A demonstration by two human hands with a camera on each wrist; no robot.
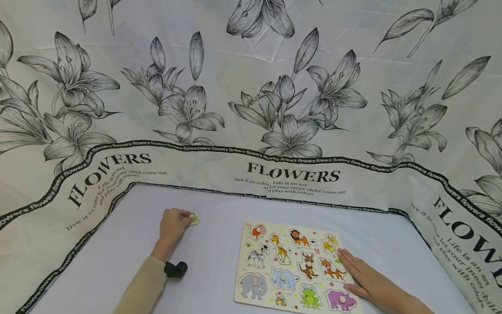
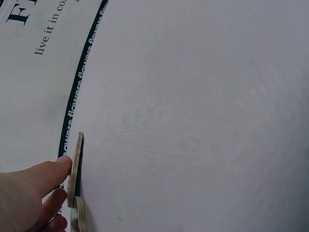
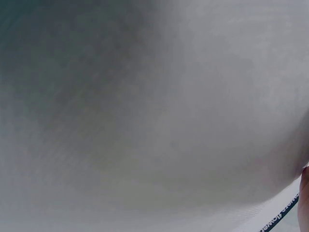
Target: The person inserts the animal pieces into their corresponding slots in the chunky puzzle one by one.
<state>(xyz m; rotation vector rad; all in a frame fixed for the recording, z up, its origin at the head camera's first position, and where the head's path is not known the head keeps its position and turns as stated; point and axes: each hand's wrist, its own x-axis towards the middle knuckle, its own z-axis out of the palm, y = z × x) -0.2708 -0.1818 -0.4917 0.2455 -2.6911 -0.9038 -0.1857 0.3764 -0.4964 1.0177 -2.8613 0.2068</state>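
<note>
My left hand (image 1: 172, 226) pinches a small green-and-white puzzle piece (image 1: 194, 219) over the white tabletop, left of the board. In the left wrist view the thumb and fingers (image 2: 43, 176) hold this piece edge-on, so its pale wooden edge (image 2: 76, 164) shows and its picture is hidden. A wooden animal puzzle board (image 1: 241, 264) lies flat at the front, slightly turned. My right hand (image 1: 366, 279) rests at the board's right edge, fingers stretched out, near the tiger piece (image 1: 332, 269) and the purple hippo piece (image 1: 340, 301). Only a sliver of skin (image 3: 304, 203) shows in the right wrist view.
The board also bears an elephant (image 1: 253, 286), a frog picture (image 1: 310, 297) and several knobbed animals, among them a lion (image 1: 301, 237). A black wrist device (image 1: 175, 269) sits at my left wrist. Behind the white table (image 1: 117, 244) hangs a flower-printed cloth (image 1: 211, 170).
</note>
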